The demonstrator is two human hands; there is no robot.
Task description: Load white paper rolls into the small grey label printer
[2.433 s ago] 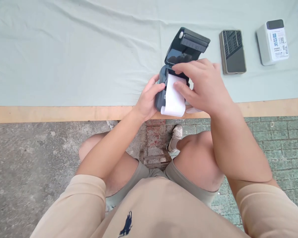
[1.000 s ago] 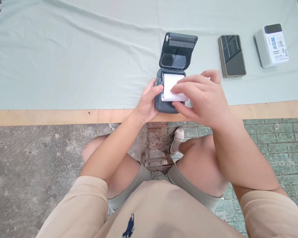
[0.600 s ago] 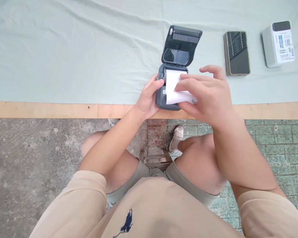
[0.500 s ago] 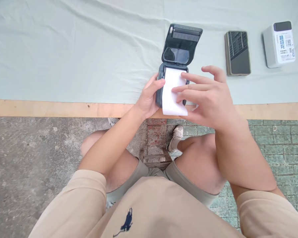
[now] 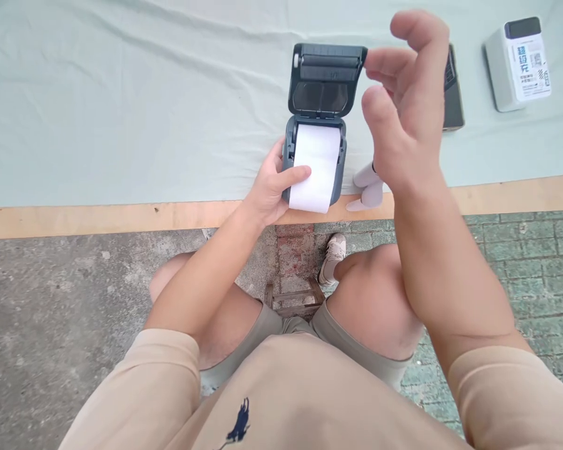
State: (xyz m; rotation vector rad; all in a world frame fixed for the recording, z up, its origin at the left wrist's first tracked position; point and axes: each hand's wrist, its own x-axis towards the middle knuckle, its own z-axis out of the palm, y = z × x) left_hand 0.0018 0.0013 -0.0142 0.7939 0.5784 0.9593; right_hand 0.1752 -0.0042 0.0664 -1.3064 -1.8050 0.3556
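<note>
My left hand (image 5: 272, 184) is wrapped round the left side of a small dark portable printer (image 5: 340, 169) above the table's front edge. Its thumb presses on the white paper (image 5: 318, 150) that lies over the open compartment and hangs past the front. The printer's hinged lid (image 5: 326, 78) stands raised, showing a roller and a clear window. My right hand (image 5: 408, 100) is lifted to the right of the lid, fingers bent and thumb apart. Its fingertips reach the lid's upper right edge; whether they press on it I cannot tell.
Partly behind my right hand lies a smartphone (image 5: 454, 100). A white box-shaped device (image 5: 518, 65) with a printed label stands farther right. A white roll-like item with a curled piece (image 5: 371, 194) rests by the wooden table edge (image 5: 98, 219). Pale cloth (image 5: 122, 112) covers the table.
My right hand has left the paper and moved up to the lid's right edge. My left thumb has shifted onto the paper. The printer sits slightly farther left in view, and the white roll-like item now shows.
</note>
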